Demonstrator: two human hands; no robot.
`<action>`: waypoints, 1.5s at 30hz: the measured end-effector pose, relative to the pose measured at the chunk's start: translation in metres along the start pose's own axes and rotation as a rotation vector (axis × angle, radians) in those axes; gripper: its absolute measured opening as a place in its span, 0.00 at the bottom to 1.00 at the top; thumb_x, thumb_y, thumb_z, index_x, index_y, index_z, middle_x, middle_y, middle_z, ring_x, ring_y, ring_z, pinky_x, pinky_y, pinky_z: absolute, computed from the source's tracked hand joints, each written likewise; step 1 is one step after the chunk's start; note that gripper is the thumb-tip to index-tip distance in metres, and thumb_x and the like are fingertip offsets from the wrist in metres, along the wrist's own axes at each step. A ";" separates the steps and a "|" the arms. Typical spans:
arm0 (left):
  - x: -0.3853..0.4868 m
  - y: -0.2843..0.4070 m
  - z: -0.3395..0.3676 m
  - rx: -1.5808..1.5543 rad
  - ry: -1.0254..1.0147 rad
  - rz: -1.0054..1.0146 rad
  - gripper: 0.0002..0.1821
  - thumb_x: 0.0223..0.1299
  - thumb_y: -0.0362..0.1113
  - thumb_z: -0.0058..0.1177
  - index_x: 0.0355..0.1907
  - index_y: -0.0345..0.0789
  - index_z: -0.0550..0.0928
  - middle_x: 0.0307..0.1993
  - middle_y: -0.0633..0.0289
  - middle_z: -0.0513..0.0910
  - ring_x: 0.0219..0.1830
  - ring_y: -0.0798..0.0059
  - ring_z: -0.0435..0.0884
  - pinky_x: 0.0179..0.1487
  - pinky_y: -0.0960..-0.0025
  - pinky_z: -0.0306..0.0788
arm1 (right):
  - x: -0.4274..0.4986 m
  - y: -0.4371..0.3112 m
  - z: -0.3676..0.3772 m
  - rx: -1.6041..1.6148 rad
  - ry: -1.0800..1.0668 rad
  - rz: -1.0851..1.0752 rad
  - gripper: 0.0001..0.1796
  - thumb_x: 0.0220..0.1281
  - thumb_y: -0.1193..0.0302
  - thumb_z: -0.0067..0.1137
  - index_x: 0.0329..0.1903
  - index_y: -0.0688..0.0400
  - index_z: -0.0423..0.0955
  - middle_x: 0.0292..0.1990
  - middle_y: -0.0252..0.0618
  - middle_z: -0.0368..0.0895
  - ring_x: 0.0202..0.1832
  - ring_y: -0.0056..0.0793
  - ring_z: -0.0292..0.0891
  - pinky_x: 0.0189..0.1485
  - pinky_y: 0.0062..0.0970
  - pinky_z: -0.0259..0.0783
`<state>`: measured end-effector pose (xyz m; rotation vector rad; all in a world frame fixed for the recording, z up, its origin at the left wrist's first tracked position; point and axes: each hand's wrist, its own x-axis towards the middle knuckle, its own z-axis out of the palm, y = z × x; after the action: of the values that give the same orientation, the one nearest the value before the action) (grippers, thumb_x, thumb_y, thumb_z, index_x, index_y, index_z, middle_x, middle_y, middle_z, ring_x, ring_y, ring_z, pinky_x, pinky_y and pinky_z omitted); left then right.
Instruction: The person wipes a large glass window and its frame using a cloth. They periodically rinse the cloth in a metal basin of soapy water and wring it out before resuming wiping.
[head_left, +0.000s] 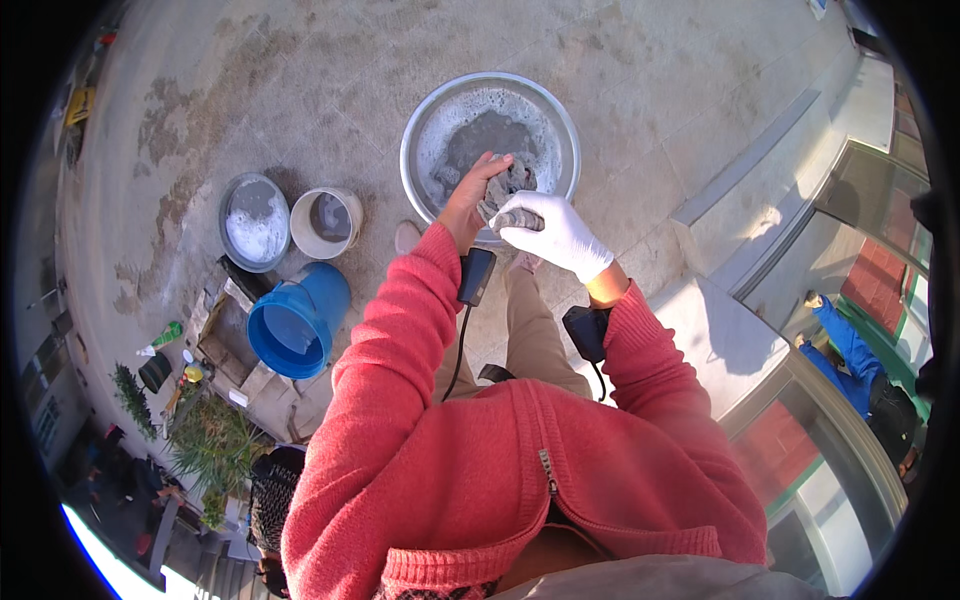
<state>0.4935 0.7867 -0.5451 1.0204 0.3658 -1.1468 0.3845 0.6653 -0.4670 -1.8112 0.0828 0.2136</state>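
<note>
A wet grey cloth (514, 180) is bunched between my two hands, over the near rim of a wide metal basin (412, 135). Bare, my left hand (471, 196) holds the cloth from the left side with the thumb and fingers pointing away from me. My right hand (555, 232), in a white glove, grips a twisted end of the same cloth. Grey soapy water (491, 135) with white foam around its edge fills the basin. The cloth hides part of the water near the basin's right front.
Left of me stand a metal basin with foam (255, 225), a white bucket (300, 223) of grey water and a tilted-looking blue bucket (339, 296) holding water. Potted plants (214, 435) are lower left. A raised step (742, 161) and glass doors run along the right, where a person in blue trousers (847, 360) appears.
</note>
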 end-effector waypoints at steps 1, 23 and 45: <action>0.000 0.001 0.000 0.048 0.016 -0.019 0.53 0.57 0.48 0.64 0.77 0.40 0.45 0.65 0.56 0.70 0.58 0.66 0.79 0.57 0.60 0.76 | 0.000 -0.001 -0.001 -0.013 -0.012 0.024 0.07 0.58 0.74 0.62 0.40 0.61 0.79 0.35 0.35 0.82 0.39 0.20 0.76 0.45 0.24 0.72; 0.031 -0.023 -0.012 -0.506 -0.087 0.148 0.29 0.59 0.36 0.50 0.66 0.40 0.69 0.56 0.50 0.78 0.57 0.53 0.77 0.63 0.50 0.69 | 0.010 0.070 -0.002 1.260 0.603 0.347 0.21 0.65 0.71 0.53 0.60 0.63 0.71 0.52 0.41 0.81 0.52 0.32 0.78 0.59 0.30 0.70; 0.022 -0.032 -0.017 -0.434 -0.041 0.038 0.22 0.64 0.48 0.59 0.53 0.35 0.76 0.45 0.57 0.82 0.47 0.64 0.82 0.53 0.58 0.76 | 0.038 0.083 0.036 0.294 0.606 0.192 0.17 0.64 0.67 0.63 0.50 0.66 0.80 0.44 0.36 0.83 0.46 0.23 0.77 0.51 0.24 0.70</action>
<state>0.4789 0.7865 -0.5846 0.6199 0.5334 -0.9953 0.4044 0.6815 -0.5614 -1.5191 0.6815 -0.2111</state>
